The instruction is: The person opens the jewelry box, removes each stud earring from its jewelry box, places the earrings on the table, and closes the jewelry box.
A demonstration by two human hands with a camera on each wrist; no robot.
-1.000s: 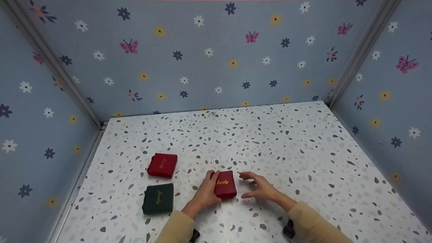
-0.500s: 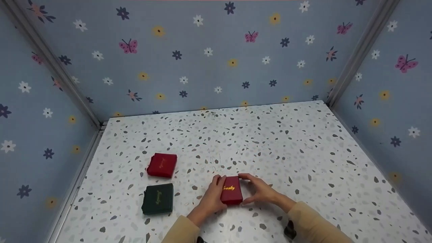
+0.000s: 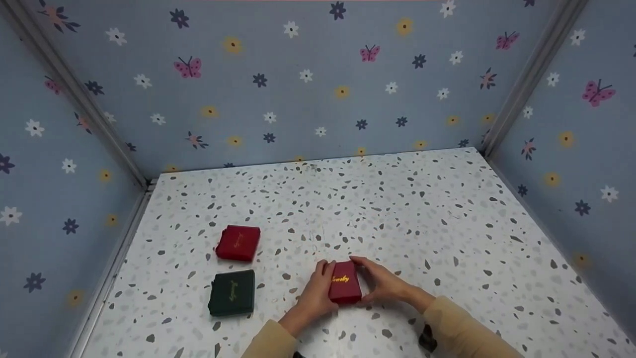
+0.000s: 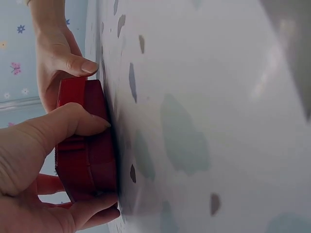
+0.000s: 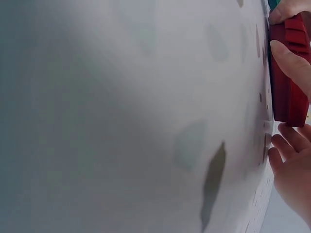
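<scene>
A small red jewelry box (image 3: 346, 281) with gold lettering sits flat on the speckled tabletop, between both hands. My left hand (image 3: 314, 294) grips its left side, thumb at the near face and fingers at the far edge. From the right, my right hand (image 3: 386, 283) holds it, with the thumb near the front corner and fingers at the far corner. In the left wrist view, the left thumb (image 4: 80, 121) presses on the box's side beside a folded red ribbon (image 4: 73, 145). The right thumb (image 5: 292, 65) lies over the box in the right wrist view.
To the left lie another red box (image 3: 239, 243) and, nearer, a dark green box (image 3: 232, 293), both with gold lettering. The speckled table (image 3: 422, 209) is bounded by a flowered blue back panel (image 3: 308, 99) and side panels, joined by metal posts (image 3: 531, 79).
The red box has slid right and slightly nearer along with my left hand. My right hand's fingers have come from apart to touching the box. The other two boxes stay put.
</scene>
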